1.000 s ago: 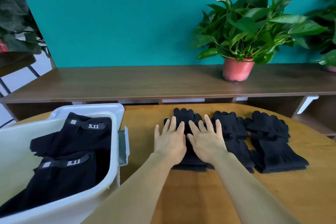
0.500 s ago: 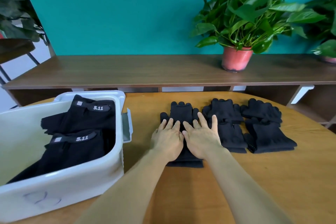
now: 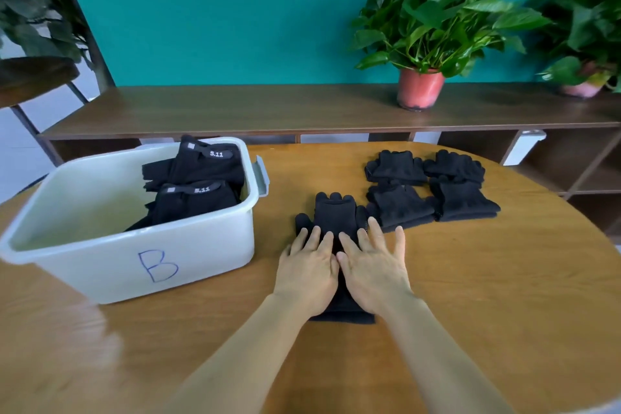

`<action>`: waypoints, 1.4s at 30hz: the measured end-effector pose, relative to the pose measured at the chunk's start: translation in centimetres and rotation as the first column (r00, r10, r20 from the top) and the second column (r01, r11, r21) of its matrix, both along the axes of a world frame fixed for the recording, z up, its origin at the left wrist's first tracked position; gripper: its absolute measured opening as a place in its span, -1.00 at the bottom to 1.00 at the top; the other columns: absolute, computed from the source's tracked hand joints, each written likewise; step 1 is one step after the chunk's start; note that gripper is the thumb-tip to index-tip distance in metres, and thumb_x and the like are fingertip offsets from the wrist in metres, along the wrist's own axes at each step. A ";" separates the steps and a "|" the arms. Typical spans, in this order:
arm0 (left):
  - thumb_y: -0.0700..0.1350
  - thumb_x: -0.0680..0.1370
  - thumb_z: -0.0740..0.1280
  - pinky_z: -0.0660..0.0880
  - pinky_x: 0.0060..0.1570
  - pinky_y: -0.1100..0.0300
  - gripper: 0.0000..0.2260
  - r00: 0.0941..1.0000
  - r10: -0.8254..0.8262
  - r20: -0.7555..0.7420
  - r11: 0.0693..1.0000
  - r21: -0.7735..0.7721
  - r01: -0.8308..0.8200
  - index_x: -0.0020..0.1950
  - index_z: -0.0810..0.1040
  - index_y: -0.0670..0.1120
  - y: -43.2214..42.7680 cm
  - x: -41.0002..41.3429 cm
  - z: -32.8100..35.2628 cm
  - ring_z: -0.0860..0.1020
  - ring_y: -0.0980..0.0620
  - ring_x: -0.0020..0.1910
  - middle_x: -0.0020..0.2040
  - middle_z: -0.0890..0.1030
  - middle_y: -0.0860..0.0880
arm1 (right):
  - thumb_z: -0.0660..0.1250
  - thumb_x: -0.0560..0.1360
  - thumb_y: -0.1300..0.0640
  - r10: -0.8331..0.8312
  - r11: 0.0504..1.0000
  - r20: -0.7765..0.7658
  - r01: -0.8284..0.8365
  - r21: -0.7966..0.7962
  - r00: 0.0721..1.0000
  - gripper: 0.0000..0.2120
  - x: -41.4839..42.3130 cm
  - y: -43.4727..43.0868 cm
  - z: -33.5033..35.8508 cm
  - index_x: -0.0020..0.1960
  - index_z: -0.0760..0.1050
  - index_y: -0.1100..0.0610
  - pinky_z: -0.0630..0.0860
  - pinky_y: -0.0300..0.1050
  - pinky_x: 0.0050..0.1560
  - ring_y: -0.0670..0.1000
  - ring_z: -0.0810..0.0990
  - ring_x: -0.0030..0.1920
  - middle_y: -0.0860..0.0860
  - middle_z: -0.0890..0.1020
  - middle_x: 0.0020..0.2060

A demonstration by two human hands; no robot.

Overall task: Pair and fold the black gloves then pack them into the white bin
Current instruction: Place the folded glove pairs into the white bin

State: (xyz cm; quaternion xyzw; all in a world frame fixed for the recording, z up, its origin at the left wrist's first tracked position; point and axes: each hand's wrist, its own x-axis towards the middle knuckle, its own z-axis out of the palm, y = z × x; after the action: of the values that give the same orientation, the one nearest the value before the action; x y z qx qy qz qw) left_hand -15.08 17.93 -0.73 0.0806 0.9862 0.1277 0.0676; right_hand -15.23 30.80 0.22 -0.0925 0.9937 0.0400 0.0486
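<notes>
A stacked pair of black gloves [image 3: 334, 212] lies flat on the wooden table, fingertips pointing away from me. My left hand [image 3: 307, 270] and my right hand [image 3: 373, 269] press side by side on its lower half, fingers straight. Two more black glove pairs lie to the right: one [image 3: 396, 191] in the middle and one [image 3: 458, 188] farther right. The white bin [image 3: 134, 262], marked with a blue letter B, stands at the left and holds folded black gloves [image 3: 198, 188] with 5.11 labels.
The round wooden table [image 3: 504, 296] ends at a curved edge on the right. Behind it runs a long dark wooden shelf [image 3: 235, 111] carrying a potted plant [image 3: 423, 44] in a red pot. Another plant [image 3: 584, 27] stands at the far right.
Both hands slid down the glove pair toward its cuff, uncovering the glove's fingers. The view tilted down and shifted, so the bin's front with the letter B now shows.
</notes>
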 end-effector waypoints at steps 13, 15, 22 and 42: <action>0.02 0.71 -0.08 0.03 0.54 0.00 -0.53 0.999 -0.002 -0.054 1.000 -0.012 0.002 0.62 -0.01 -0.01 -1.6 7.6 -0.2 -0.08 -0.05 0.60 0.63 -0.01 -0.04 | -0.45 0.57 -0.17 -0.027 0.997 0.015 0.028 -0.070 1.000 -0.36 7.0 -1.3 -1.0 0.59 -0.08 -0.06 -0.31 0.31 0.45 0.11 -0.29 0.56 0.02 0.05 0.58; 0.02 0.70 -0.08 0.04 0.53 -0.01 -0.53 0.999 -0.005 -0.054 1.000 -0.011 0.005 0.62 0.00 0.00 -1.8 8.1 -0.1 -0.08 -0.05 0.60 0.63 0.00 -0.04 | -0.56 0.43 -0.20 -0.029 0.996 0.016 0.030 -0.084 0.999 -0.22 7.7 -1.4 -0.9 0.59 -0.08 -0.08 -0.32 0.30 0.44 0.10 -0.30 0.56 0.01 0.05 0.58; 0.07 0.71 -0.13 -0.12 0.53 -0.08 -0.53 0.995 -0.030 -0.096 0.997 0.065 0.037 0.62 -0.06 0.06 -3.5 9.0 0.7 -0.09 0.04 0.60 0.63 -0.06 0.01 | -0.40 0.60 -0.21 -0.054 0.987 -0.057 0.045 -0.153 0.997 -0.39 8.5 -1.2 -0.3 0.60 -0.12 -0.06 -0.30 0.27 0.47 0.10 -0.33 0.55 0.01 -0.01 0.59; 0.11 0.69 -0.19 0.01 0.46 -0.15 -0.48 0.953 -0.146 -0.265 0.989 -0.011 0.148 0.56 0.25 -0.02 -10.4 13.0 -2.0 0.25 0.07 0.52 0.55 0.29 0.04 | -0.12 0.68 -0.09 0.121 0.936 -0.352 -0.224 -0.270 0.928 -0.49 11.3 -6.8 -3.9 0.44 0.41 0.09 -0.11 0.20 0.42 0.11 0.03 0.54 0.06 0.47 0.40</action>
State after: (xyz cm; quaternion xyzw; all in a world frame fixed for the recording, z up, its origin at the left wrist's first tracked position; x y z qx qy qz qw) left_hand -2.09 7.55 -2.75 0.1703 0.9771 0.1146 -0.0560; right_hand -3.91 24.00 -3.65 -0.1789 0.9696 -0.0951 -0.1372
